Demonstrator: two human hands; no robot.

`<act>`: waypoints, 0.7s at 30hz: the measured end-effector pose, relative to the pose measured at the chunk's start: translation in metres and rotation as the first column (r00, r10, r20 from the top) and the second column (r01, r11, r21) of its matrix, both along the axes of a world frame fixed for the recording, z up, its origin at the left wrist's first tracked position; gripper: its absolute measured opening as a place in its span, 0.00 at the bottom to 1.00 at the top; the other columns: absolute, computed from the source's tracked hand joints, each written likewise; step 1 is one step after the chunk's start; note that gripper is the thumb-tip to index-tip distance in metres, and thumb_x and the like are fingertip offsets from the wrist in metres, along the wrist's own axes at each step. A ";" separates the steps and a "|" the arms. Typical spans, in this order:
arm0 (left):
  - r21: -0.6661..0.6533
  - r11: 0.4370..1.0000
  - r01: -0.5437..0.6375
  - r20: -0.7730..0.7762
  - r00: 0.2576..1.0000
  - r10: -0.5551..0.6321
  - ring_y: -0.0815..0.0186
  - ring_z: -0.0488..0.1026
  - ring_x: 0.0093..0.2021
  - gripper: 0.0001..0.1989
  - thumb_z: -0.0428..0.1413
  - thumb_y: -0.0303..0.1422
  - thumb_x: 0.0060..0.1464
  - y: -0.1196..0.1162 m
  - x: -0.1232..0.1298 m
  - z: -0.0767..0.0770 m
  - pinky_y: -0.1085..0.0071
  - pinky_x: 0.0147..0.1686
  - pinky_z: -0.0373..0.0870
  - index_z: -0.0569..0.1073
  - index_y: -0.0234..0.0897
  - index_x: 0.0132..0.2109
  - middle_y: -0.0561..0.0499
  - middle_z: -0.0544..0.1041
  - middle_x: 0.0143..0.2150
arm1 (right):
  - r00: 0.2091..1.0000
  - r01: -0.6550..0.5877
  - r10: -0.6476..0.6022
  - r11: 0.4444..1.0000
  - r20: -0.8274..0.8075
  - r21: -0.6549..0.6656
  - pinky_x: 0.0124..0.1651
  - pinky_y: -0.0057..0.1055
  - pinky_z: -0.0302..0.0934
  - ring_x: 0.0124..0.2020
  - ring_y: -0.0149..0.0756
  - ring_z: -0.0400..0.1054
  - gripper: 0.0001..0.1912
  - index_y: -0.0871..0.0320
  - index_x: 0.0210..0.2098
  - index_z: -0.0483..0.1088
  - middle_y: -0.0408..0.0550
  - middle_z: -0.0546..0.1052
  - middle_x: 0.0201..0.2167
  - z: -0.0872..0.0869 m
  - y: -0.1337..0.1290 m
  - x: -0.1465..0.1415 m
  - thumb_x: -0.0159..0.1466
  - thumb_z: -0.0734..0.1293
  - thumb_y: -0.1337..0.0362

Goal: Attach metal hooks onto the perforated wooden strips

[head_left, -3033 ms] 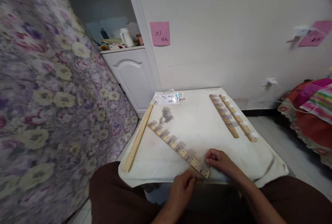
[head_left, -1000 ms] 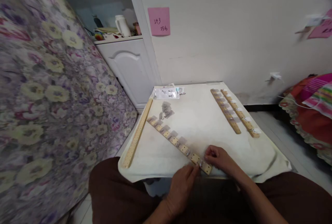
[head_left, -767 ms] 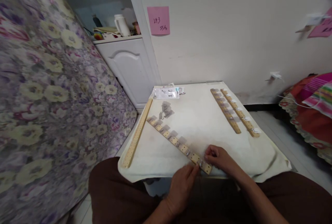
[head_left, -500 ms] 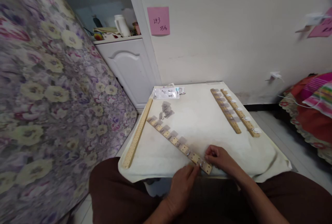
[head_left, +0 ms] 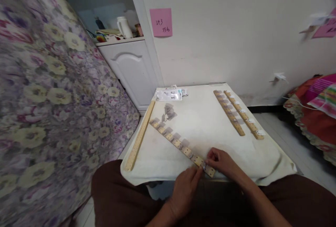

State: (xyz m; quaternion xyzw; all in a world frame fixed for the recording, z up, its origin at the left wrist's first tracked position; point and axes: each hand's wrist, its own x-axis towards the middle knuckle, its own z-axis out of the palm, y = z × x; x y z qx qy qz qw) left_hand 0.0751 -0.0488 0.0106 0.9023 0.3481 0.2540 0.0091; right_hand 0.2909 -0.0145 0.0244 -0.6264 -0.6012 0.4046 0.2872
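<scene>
Between hands (head_left: 184, 185) (head_left: 222, 162), wooden strip's near end (head_left: 211, 172)

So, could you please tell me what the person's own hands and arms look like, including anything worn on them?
The left hand and right hand are bare, without gloves. No sleeve, watch or bracelet shows on the visible forearms; rings would be too small to tell.
</scene>
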 end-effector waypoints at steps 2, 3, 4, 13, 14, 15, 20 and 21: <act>-0.019 1.000 0.001 -0.069 0.998 -0.003 0.64 0.71 0.35 0.24 0.43 0.24 0.60 0.000 0.000 0.001 0.69 0.32 0.72 0.56 0.38 0.63 0.48 0.75 0.39 | 1.000 0.006 -0.006 1.000 0.006 -0.007 0.27 0.24 0.51 0.24 0.30 0.62 0.08 0.58 0.27 0.68 0.40 0.70 0.21 0.000 0.000 0.000 0.52 0.69 0.61; -0.018 1.000 0.003 -0.100 0.995 -0.005 0.63 0.71 0.35 0.24 0.43 0.24 0.60 0.000 0.000 0.001 0.69 0.32 0.72 0.56 0.38 0.63 0.48 0.75 0.39 | 1.000 0.010 -0.010 1.000 0.004 -0.010 0.27 0.24 0.51 0.24 0.30 0.62 0.07 0.57 0.27 0.68 0.40 0.71 0.21 0.001 0.000 0.000 0.51 0.69 0.61; -0.016 1.000 0.003 -0.117 0.993 -0.005 0.63 0.72 0.35 0.24 0.44 0.24 0.60 0.000 -0.001 0.001 0.68 0.33 0.72 0.56 0.37 0.63 0.48 0.75 0.39 | 1.000 0.016 -0.016 1.000 0.000 -0.012 0.27 0.24 0.51 0.24 0.30 0.61 0.07 0.57 0.27 0.68 0.40 0.71 0.21 0.002 0.000 0.000 0.51 0.69 0.62; -0.003 1.000 -0.021 -0.151 0.988 0.021 0.64 0.72 0.35 0.21 0.43 0.25 0.62 0.001 0.001 -0.002 0.70 0.33 0.70 0.58 0.39 0.61 0.48 0.76 0.39 | 1.000 0.011 -0.012 0.998 -0.017 -0.055 0.26 0.23 0.50 0.22 0.27 0.60 0.07 0.58 0.27 0.68 0.38 0.69 0.19 0.004 0.003 -0.001 0.50 0.70 0.64; -0.025 0.999 -0.024 -0.149 0.989 0.020 0.64 0.72 0.35 0.21 0.42 0.25 0.62 0.001 0.001 -0.003 0.70 0.34 0.70 0.58 0.39 0.61 0.48 0.76 0.40 | 1.000 0.011 -0.013 0.998 -0.026 -0.057 0.25 0.23 0.50 0.22 0.27 0.60 0.07 0.58 0.27 0.68 0.37 0.69 0.19 0.003 0.002 -0.001 0.50 0.70 0.64; -0.047 0.998 -0.028 -0.148 0.989 0.021 0.64 0.72 0.36 0.21 0.43 0.26 0.62 0.001 0.001 -0.003 0.70 0.34 0.70 0.59 0.40 0.61 0.48 0.76 0.40 | 0.999 0.012 -0.015 0.998 -0.039 -0.057 0.25 0.23 0.50 0.22 0.27 0.60 0.07 0.58 0.27 0.68 0.37 0.69 0.19 0.002 0.002 -0.001 0.50 0.70 0.64; -0.158 0.987 -0.034 -0.111 0.994 0.017 0.62 0.72 0.39 0.25 0.44 0.25 0.59 0.000 -0.002 -0.004 0.68 0.37 0.70 0.57 0.45 0.63 0.48 0.75 0.43 | 0.987 0.016 -0.024 0.998 -0.158 -0.053 0.21 0.24 0.52 0.19 0.27 0.60 0.09 0.58 0.29 0.66 0.37 0.67 0.19 0.001 -0.002 -0.003 0.52 0.69 0.61; -0.180 0.983 -0.027 -0.093 0.996 0.011 0.61 0.72 0.39 0.27 0.45 0.25 0.58 0.000 -0.003 -0.004 0.67 0.38 0.70 0.56 0.45 0.63 0.48 0.75 0.43 | 0.980 0.010 -0.020 0.998 -0.197 -0.055 0.21 0.24 0.52 0.19 0.27 0.60 0.10 0.58 0.30 0.65 0.37 0.67 0.19 0.001 -0.004 -0.003 0.54 0.68 0.59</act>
